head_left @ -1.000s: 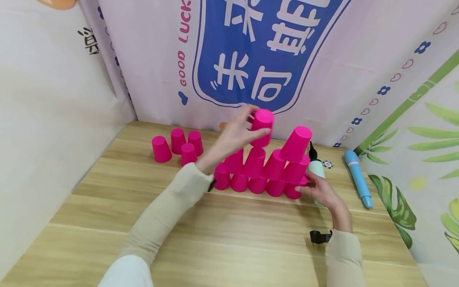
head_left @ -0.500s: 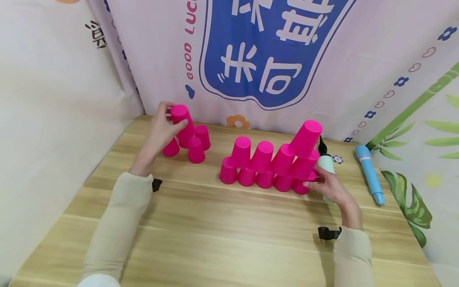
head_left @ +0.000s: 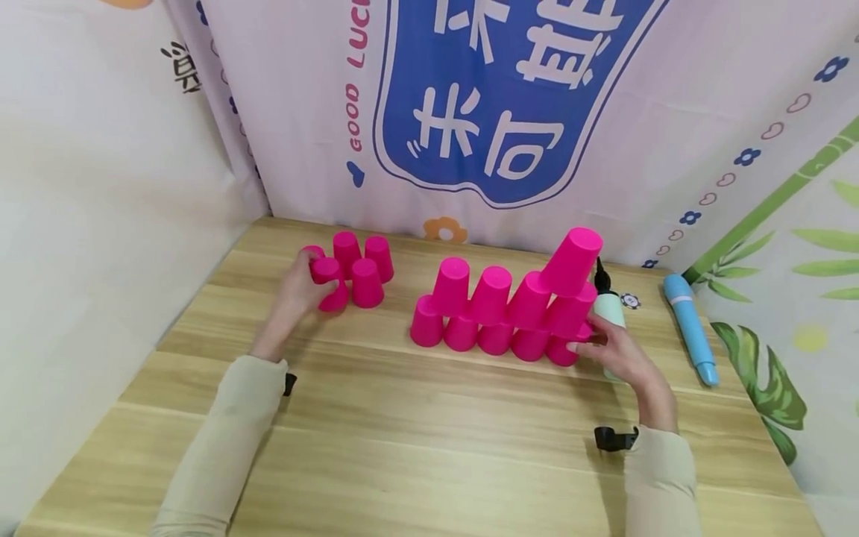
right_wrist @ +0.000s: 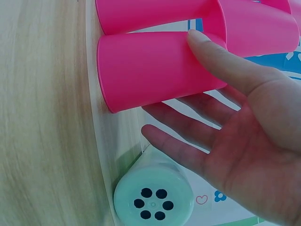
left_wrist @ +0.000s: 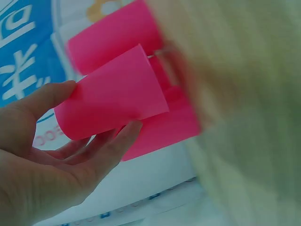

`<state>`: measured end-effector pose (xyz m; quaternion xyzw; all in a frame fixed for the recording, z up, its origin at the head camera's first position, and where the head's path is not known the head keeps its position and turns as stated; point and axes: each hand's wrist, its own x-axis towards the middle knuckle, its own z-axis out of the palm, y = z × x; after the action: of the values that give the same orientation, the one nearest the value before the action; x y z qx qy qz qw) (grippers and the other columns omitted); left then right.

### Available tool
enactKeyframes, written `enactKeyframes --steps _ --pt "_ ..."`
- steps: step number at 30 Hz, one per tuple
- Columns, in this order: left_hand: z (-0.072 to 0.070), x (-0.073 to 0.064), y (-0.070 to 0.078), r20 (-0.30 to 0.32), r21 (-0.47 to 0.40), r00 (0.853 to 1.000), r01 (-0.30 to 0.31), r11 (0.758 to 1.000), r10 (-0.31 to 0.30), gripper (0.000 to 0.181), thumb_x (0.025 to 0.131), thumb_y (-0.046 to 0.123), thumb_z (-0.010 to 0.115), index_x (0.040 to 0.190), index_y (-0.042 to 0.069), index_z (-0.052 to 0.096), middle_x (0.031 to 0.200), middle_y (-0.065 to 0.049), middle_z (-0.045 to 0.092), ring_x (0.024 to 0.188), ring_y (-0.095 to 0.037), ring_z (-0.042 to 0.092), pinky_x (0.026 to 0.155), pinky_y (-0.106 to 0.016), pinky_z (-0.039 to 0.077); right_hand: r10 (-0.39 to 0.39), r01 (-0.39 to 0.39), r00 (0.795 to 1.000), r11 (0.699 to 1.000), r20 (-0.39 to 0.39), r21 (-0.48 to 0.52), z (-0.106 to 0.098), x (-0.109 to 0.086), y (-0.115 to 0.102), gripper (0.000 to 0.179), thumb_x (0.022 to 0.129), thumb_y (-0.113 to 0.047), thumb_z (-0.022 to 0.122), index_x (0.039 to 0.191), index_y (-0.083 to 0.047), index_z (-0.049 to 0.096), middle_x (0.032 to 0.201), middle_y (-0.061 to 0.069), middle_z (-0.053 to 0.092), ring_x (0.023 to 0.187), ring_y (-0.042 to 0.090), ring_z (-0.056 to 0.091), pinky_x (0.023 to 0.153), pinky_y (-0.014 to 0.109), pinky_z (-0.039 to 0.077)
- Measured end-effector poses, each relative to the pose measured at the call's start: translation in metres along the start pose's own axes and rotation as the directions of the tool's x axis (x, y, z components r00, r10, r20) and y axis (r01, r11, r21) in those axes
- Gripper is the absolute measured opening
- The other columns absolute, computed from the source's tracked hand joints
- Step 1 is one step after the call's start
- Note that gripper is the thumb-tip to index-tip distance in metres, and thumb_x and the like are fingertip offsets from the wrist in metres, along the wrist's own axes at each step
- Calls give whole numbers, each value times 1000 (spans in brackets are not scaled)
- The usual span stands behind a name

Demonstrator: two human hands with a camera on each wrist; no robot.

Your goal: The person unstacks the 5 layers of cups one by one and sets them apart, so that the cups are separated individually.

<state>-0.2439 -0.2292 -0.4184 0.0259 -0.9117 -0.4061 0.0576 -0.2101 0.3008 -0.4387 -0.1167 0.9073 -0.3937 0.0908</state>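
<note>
In the head view my left hand (head_left: 298, 289) grips an upside-down pink cup (head_left: 333, 292) at the front left of a group of several matching cups (head_left: 367, 283). The left wrist view has the thumb on one side of this cup (left_wrist: 110, 94) and fingers on the other. My right hand (head_left: 620, 350) holds the end cup (head_left: 562, 349) of a stack's bottom row. Its thumb lies on the cup's side, the other fingers behind, as the right wrist view has it. Above rises a second row of cups (head_left: 492, 294), topped at the right by one cup (head_left: 573, 261).
Behind the right hand stands a pale green pump bottle (head_left: 609, 307) with a black nozzle. A blue cylinder (head_left: 691, 328) lies at the table's right. Printed cloth (head_left: 302, 149) hangs along the back, and the wooden table (head_left: 403, 447) extends toward me.
My left hand has carried its cup from above the stack leftward to the cup group, then lowered it toward me at the group's front. The right hand stays at the end cup.
</note>
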Motion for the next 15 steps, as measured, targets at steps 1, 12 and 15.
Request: enactKeyframes --steps 1,12,15 --pt "3 0 -4 7 -2 1000 1 1000 -1 57 87 9 65 132 -9 34 124 -31 49 115 -44 49 100 -53 41 -1 1 1000 1000 -1 -3 0 0 1 71 90 -35 68 148 -11 36 131 16 52 115 34 49 93 47 46" --pt "16 2 -16 16 4 1000 -13 1000 13 54 89 8 64 129 -9 32 125 -33 47 115 -45 49 98 -55 42 -16 16 1000 1000 -18 1 0 -2 2 68 90 -31 68 147 -9 38 131 16 53 114 33 50 92 44 47" --pt "10 -7 -7 15 26 1000 -7 1000 7 61 89 8 64 135 -11 28 127 -35 44 115 -48 48 97 -57 42 -27 27 1000 1000 -16 -3 0 0 0 68 90 -31 68 147 -9 37 132 16 52 115 34 50 93 46 46"
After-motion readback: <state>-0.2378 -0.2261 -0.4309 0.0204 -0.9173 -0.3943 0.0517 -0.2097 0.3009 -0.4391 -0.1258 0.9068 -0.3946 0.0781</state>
